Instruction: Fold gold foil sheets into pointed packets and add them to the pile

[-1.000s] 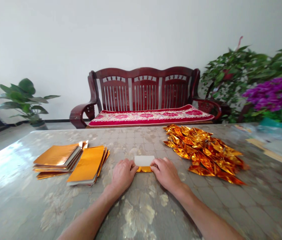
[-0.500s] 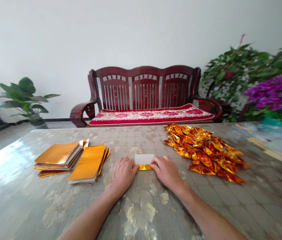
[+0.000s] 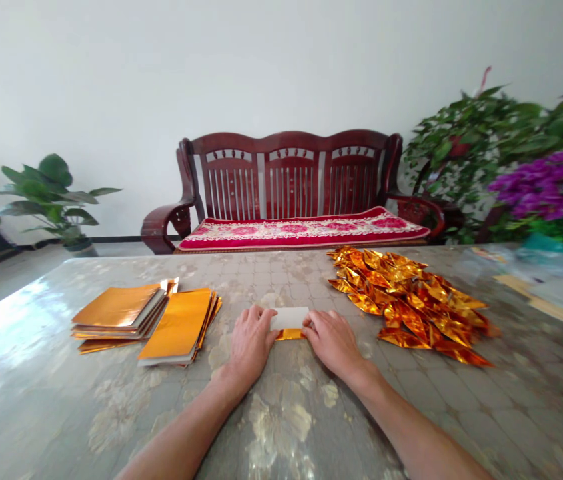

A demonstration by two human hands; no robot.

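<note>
A small sheet of gold foil paper (image 3: 291,318) lies on the table between my hands, pale side up, with a gold strip folded over along its near edge. My left hand (image 3: 252,337) is at its left end, the thumb by the fold and the index finger reaching along the pale part. At the other end my right hand (image 3: 328,337) pinches the fold's corner, fingers curled. Left of my hands are two stacks of flat gold paper, one wider stack (image 3: 116,307) and one narrower stack (image 3: 176,325). To the right is a heap of folded gold foil pieces (image 3: 406,300).
A patterned cover lies over the table (image 3: 281,427). Clear plastic and boards (image 3: 556,293) lie at the right edge. Beyond stands a dark red wooden bench (image 3: 288,180), with a potted plant (image 3: 56,193) to the left and purple flowers (image 3: 551,183) to the right.
My left index finger has extended forward over the sheet's left side, its thumb still near the fold. My right hand has barely shifted.
</note>
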